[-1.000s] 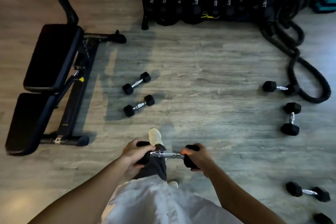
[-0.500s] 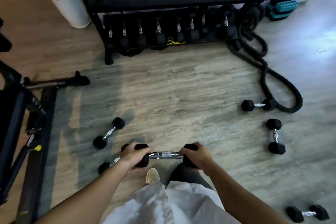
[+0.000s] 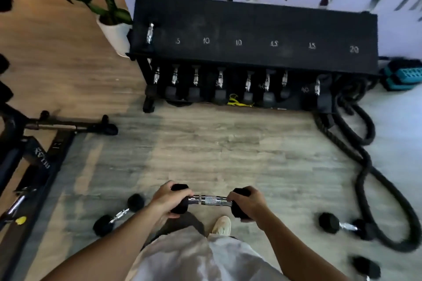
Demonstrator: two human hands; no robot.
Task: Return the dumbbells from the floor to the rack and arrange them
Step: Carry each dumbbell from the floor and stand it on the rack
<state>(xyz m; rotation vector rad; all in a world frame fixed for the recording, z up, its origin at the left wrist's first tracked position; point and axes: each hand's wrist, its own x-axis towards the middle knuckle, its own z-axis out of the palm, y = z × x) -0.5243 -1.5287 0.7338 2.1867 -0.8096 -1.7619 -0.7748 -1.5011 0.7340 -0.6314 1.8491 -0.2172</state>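
I carry a black hex dumbbell (image 3: pixel 211 200) with a chrome handle, held level at waist height. My left hand (image 3: pixel 167 198) grips its left head and my right hand (image 3: pixel 250 203) grips its right head. The black rack (image 3: pixel 253 29) stands ahead against the wall, its top shelf marked 5, 10, 10, 15, 15, 20, with one dumbbell (image 3: pixel 149 33) at the top left. Several dumbbells fill the lower shelf (image 3: pixel 219 84). On the floor lie a dumbbell (image 3: pixel 118 214) at my left, another (image 3: pixel 342 226) at my right and a third (image 3: pixel 366 267) lower right.
A thick black battle rope (image 3: pixel 365 166) snakes across the floor from the rack's right end. A weight bench frame (image 3: pixel 45 150) takes up the left side. A potted plant (image 3: pixel 112 29) stands left of the rack, a teal block (image 3: pixel 402 75) right of it. Bare wood floor lies between me and the rack.
I have walked towards the rack with the dumbbell in both hands; the rack now looms larger and its top shelf shows fully. The floor dumbbells have slid back beside and behind me.
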